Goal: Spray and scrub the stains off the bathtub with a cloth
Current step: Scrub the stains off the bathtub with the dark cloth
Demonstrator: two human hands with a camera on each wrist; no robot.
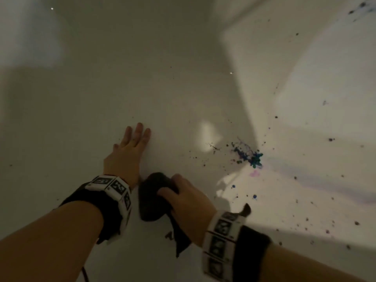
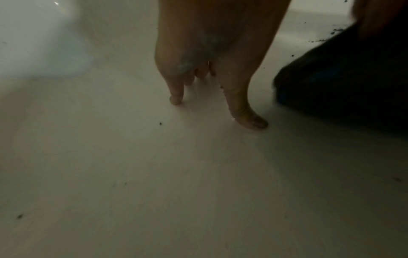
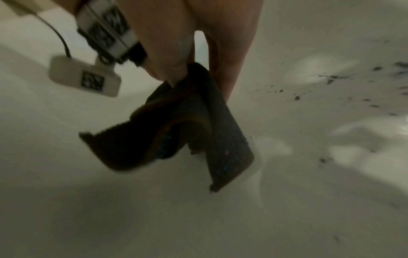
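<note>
I look down into a white bathtub (image 1: 142, 78) with dark specks across its floor. A blue-green and purple stain (image 1: 249, 155) sits where the floor meets the right wall. My left hand (image 1: 130, 147) lies flat on the tub floor with straight fingers (image 2: 176, 97), holding nothing. My right hand (image 1: 183, 194) grips a dark bunched cloth (image 1: 152, 198) just right of the left wrist, left of the stain. In the right wrist view the cloth (image 3: 187, 125) hangs folded from the pinching fingers (image 3: 174, 69), close above the tub floor (image 3: 220, 218).
Dark splatter dots (image 1: 305, 220) spread over the lit right wall of the tub, with more stains (image 1: 358, 9) at the top right. In the left wrist view the cloth (image 2: 344, 78) sits close on the right. No spray bottle is in view.
</note>
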